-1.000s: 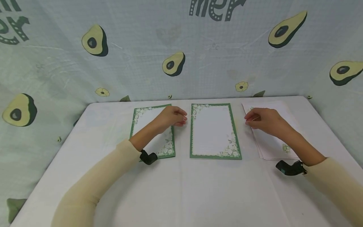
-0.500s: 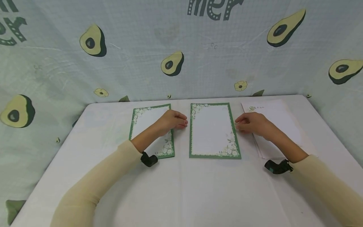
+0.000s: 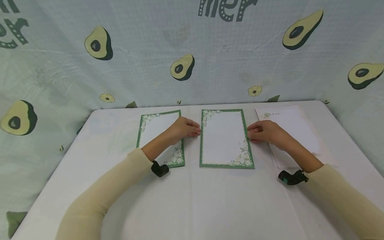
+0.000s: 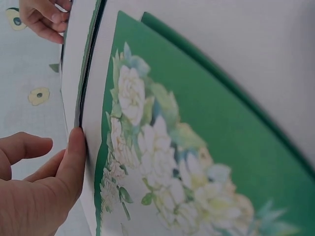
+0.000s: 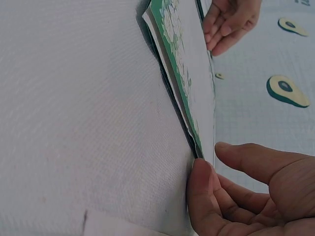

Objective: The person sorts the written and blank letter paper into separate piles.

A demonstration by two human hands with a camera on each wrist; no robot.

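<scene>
In the middle of the table lies a stack of green-bordered paper sheets point(image 3: 224, 140) with white flowers in the corners. My left hand point(image 3: 183, 128) touches its left edge with the fingertips. On the opposite side, the right hand point(image 3: 266, 131) has its fingers against the right edge. Both wrist views show a finger pressing the side of the stack, with the left thumb point(image 4: 32, 145) and right thumb point(image 5: 248, 155) lifted clear of the paper. The stack's layered edge point(image 5: 172, 81) shows in the right wrist view.
Another green-bordered stack point(image 3: 154, 125) lies to the left, partly under my left forearm. Pale pink-edged sheets point(image 3: 295, 125) lie to the right, slightly fanned and partly under the right forearm. Behind the white table point(image 3: 195, 203) hangs an avocado-print cloth point(image 3: 144, 76).
My right hand has moved left from the pale sheets to the middle stack's right edge. The left hand has shifted slightly right and down, onto its left edge.
</scene>
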